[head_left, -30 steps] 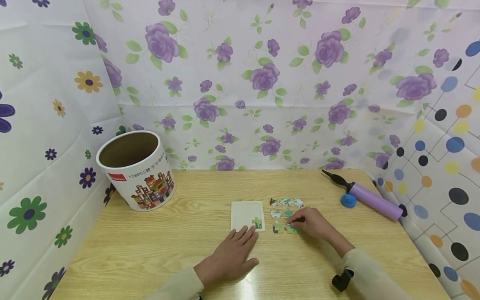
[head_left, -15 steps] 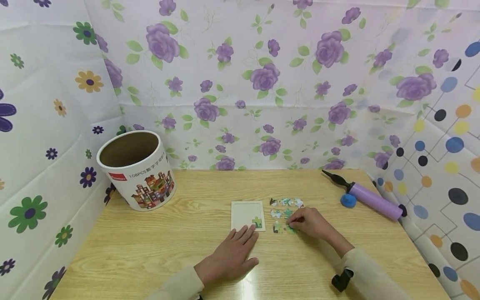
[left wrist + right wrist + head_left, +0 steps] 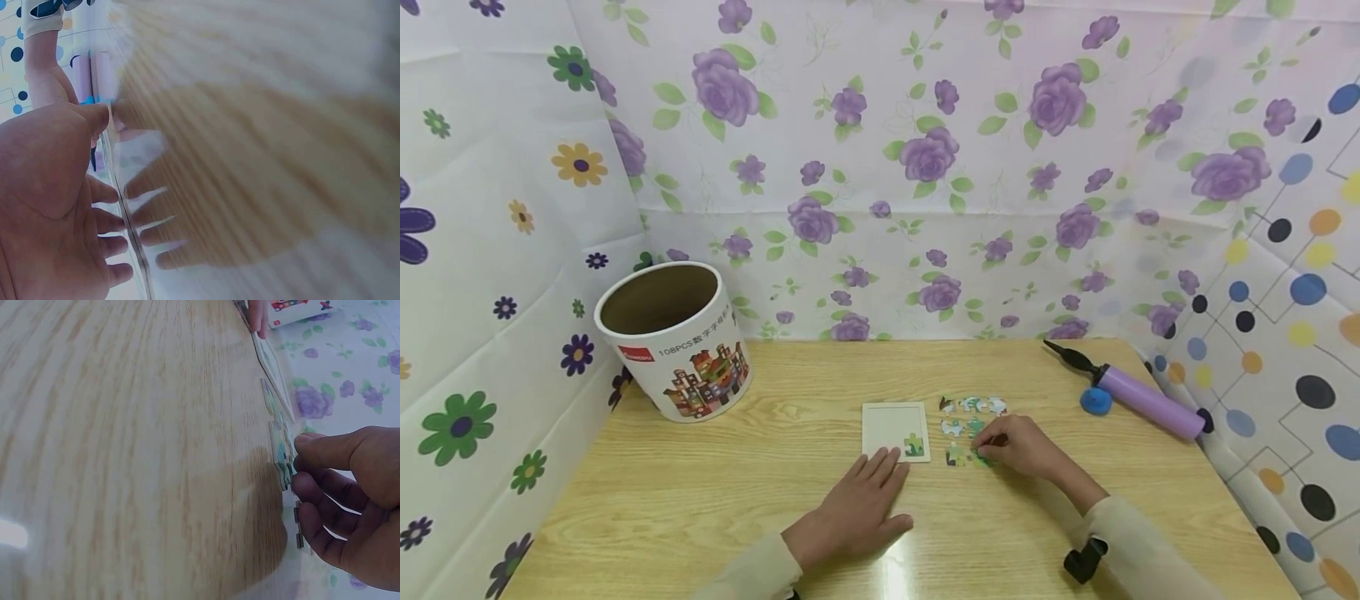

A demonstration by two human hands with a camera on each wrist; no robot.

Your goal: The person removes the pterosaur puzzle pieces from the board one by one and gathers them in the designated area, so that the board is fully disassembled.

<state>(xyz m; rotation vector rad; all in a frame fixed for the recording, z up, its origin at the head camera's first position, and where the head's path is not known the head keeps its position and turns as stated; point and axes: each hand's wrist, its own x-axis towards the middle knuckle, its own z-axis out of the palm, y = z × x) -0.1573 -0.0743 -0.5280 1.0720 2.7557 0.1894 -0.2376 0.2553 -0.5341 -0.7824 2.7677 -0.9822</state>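
A square wooden puzzle tray (image 3: 887,425) lies on the table, with one green puzzle piece in its lower right corner. My left hand (image 3: 867,504) is flat, fingers straight, its fingertips resting on the tray's near edge. To the right of the tray lie several loose puzzle pieces in rows, among them a yellow-green piece (image 3: 955,455). My right hand (image 3: 1021,446) is over the right side of the nearest row. Its thumb and forefinger pinch a green puzzle piece (image 3: 280,450), partly hidden behind the fingertips; the other fingers curl loosely.
A large white printed bucket (image 3: 681,350) stands at the back left. At the back right lies a purple hand pump (image 3: 1150,402) with a black nozzle, beside a small blue round object (image 3: 1096,402). Patterned cloths enclose the table (image 3: 760,475) on three sides.
My left hand has slid slightly left along the tray's near edge. The right fingertips have shifted slightly on the green puzzle piece, which has turned a little and shows less.
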